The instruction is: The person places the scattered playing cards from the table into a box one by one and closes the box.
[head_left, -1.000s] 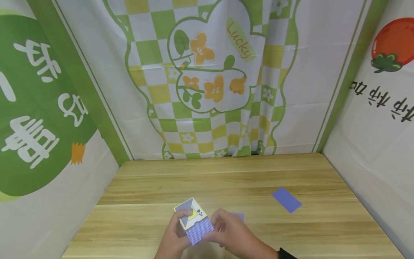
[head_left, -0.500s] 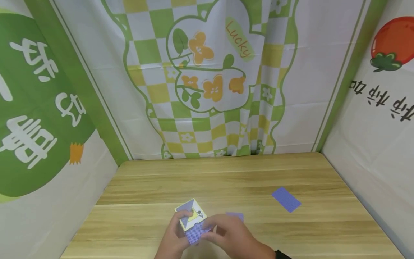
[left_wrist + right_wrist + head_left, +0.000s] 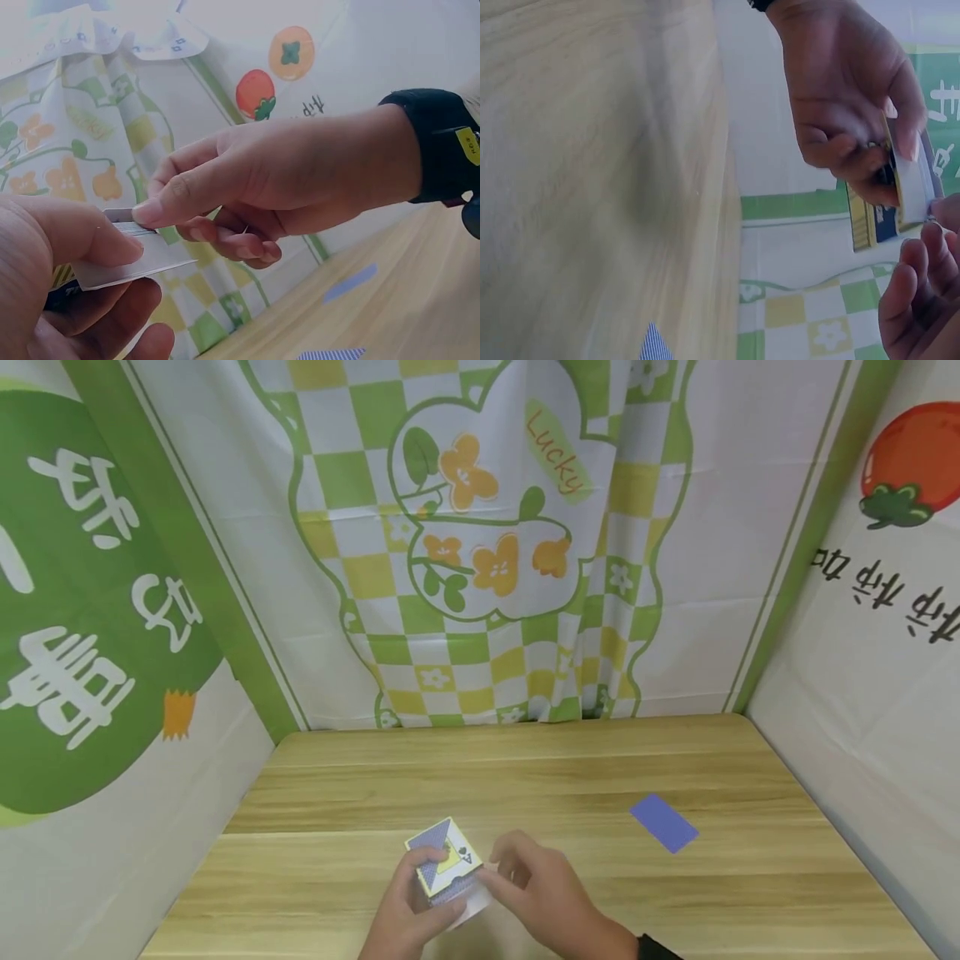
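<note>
A playing-card box (image 3: 459,845) with a yellow-edged ace design is in my left hand (image 3: 401,906), thumb on its face. A blue-patterned strip (image 3: 452,889) shows at its near end, and a white panel (image 3: 476,902) beyond it; whether that is a flap or a card I cannot tell. In the left wrist view, the left thumb presses on the white panel (image 3: 154,259). My right hand (image 3: 551,893) has thumb and forefinger at the box's right corner, pinching its edge. The right wrist view shows the right thumb touching the box (image 3: 907,180), other fingers loosely bent.
A blue-backed card (image 3: 664,823) lies on the wooden table (image 3: 375,785) to the right. Another patterned card (image 3: 330,354) shows low in the left wrist view; the right hand hides it from the head. Printed curtains (image 3: 495,660) stand behind and at both sides.
The blue-patterned part has shrunk to a strip and the white panel has come into sight. The right fingers moved onto the blue part, then back to the corner, now covering the nearer table card.
</note>
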`<state>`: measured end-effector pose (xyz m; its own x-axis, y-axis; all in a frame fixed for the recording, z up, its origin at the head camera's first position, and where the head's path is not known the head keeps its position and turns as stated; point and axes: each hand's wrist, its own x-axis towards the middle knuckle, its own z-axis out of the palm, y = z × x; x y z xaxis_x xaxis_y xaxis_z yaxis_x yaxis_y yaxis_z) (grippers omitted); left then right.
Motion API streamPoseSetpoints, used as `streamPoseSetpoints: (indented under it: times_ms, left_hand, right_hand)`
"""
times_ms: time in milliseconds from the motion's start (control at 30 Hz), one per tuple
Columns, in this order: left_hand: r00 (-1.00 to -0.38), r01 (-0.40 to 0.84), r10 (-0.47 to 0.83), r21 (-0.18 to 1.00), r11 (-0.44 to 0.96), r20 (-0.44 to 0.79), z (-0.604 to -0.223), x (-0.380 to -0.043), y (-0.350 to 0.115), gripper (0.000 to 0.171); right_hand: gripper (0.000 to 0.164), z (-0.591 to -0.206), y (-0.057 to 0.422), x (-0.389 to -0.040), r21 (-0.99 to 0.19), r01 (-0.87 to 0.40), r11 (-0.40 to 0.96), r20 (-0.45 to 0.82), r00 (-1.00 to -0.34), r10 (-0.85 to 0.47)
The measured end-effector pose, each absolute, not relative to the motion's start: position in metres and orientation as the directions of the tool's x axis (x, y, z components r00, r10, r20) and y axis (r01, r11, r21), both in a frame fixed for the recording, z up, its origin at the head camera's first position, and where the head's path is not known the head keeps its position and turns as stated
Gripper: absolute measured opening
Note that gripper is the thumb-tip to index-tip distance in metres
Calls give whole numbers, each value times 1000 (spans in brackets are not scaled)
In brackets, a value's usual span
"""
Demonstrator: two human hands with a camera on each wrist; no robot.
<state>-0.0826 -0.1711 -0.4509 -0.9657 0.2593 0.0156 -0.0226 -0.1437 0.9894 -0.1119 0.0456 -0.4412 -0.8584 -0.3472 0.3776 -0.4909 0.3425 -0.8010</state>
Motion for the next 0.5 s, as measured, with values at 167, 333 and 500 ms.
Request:
streamPoseSetpoints:
  times_ms: [167, 333, 500]
  left_hand:
    - [-972, -26, 235, 989, -144, 9, -453, -82, -171, 54]
    - [-974, -32, 228, 987, -157, 5, -454, -82, -172, 55]
    - [-972, -40, 235, 987, -156, -2, -456, -85, -173, 54]
  right_hand:
    - [12, -443, 64, -125, -755, -465, 462, 343, -881, -327]
    - [12, -453, 104, -144, -673, -348, 653, 206, -936, -287]
    - [22, -478, 163, -163, -573, -174, 801, 53, -983, -175]
